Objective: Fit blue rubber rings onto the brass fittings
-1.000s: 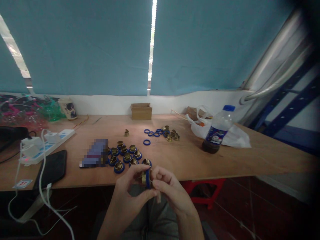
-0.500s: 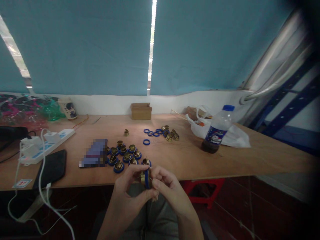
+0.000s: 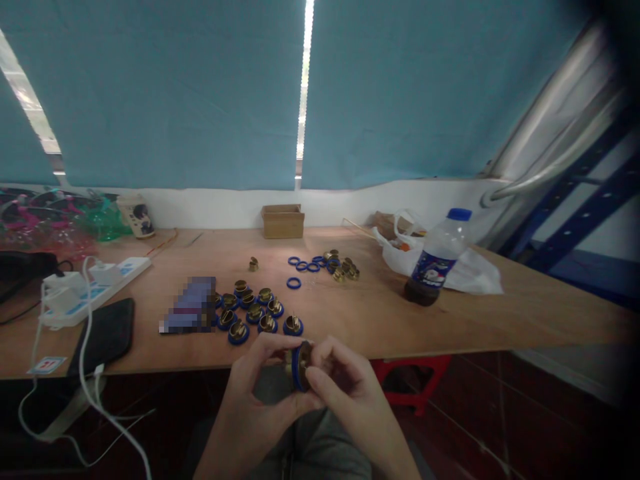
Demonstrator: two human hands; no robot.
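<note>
"Just off the worktop [image 3: 380,313]'s near edge, what's changed?"

"That blue-ringed brass piece [image 3: 296,367] has turned, showing more face. Left hand [image 3: 257,400]'s grip pinches it; right hand [image 3: 350,380]'s thumb touches it, clasp unclear. Work on it seems unfinished."

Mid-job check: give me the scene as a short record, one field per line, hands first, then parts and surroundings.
Left hand: thumb and fingers pinch a blue-ringed brass piece
Right hand: thumb at that piece's brass face; other fingertips partly hidden
Held piece: on edge, in front of the near edge of the table
Ringed brass cluster: on the table, left of centre
Loose blue rings: flat, near centre
Unheld brass pieces: grouped right of the rings
Bottle: upright, far right, dark liquid low inside
</note>
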